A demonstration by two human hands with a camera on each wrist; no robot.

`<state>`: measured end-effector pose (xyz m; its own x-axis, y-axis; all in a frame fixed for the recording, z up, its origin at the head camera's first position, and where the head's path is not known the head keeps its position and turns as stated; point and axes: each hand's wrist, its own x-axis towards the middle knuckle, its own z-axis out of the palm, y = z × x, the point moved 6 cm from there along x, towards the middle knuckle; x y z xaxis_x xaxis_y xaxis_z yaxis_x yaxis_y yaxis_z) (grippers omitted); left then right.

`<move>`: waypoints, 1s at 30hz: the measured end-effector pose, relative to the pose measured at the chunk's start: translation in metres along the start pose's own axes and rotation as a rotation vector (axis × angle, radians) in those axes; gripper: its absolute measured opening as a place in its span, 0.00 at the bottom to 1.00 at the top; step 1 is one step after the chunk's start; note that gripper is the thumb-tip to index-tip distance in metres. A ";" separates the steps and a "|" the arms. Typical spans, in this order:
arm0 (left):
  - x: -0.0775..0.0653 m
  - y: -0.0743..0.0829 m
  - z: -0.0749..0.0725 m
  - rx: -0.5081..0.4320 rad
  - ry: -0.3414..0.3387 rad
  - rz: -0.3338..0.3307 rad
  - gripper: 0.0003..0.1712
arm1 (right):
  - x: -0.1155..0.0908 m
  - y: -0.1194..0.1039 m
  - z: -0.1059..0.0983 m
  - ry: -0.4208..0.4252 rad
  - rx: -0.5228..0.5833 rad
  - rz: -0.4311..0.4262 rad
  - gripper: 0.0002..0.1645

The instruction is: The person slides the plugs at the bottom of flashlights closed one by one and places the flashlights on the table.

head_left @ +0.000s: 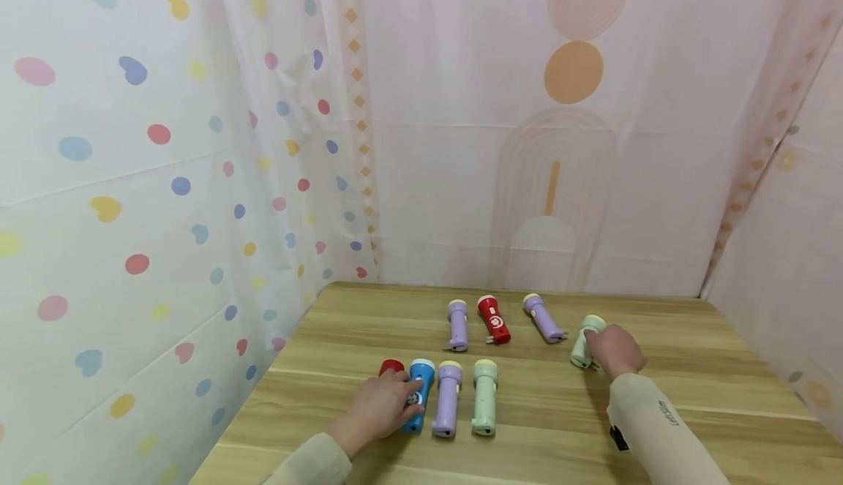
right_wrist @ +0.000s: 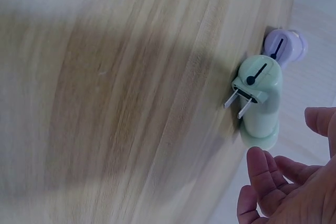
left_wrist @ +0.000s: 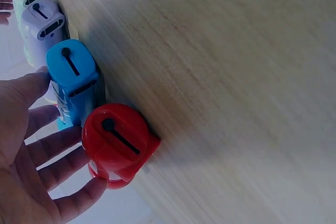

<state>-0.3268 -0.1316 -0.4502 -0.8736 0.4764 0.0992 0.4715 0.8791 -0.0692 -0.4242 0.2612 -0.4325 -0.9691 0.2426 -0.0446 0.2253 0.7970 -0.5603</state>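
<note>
My left hand [head_left: 383, 406] rests on two flashlights with its fingers loosely spread. The fingertips lie along a red flashlight [left_wrist: 118, 140], and the thumb is at the side of a blue flashlight [left_wrist: 73, 72]. In the head view this hand hides most of the red one. At the right, my right hand [head_left: 615, 350] is beside a pale green flashlight [head_left: 582, 346], its fingertips right at the lamp end in the right wrist view. Two metal plug prongs [right_wrist: 239, 103] stick out of that flashlight's tail. The fingers of this hand are relaxed, not wrapped round it.
Next to the blue flashlight lie a purple flashlight [head_left: 447, 401] and another pale green flashlight [head_left: 484, 397]. Farther back are a purple flashlight [head_left: 458, 325], a red flashlight [head_left: 494, 318] and a tilted purple flashlight [head_left: 545, 318]. Patterned curtains [head_left: 435, 200] surround the wooden table [head_left: 540, 441].
</note>
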 end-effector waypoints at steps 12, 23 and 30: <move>0.000 -0.004 0.002 0.025 -0.002 0.018 0.27 | 0.013 -0.005 0.018 0.012 -0.017 0.024 0.32; 0.000 0.000 0.001 0.011 -0.019 0.002 0.27 | 0.017 0.001 0.030 0.109 -0.001 0.027 0.40; 0.000 -0.002 -0.001 0.011 -0.022 0.010 0.27 | 0.020 0.001 0.031 0.080 -0.019 0.034 0.34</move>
<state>-0.3275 -0.1330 -0.4493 -0.8716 0.4843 0.0762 0.4787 0.8742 -0.0808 -0.4465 0.2493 -0.4595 -0.9500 0.3123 0.0029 0.2606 0.7979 -0.5435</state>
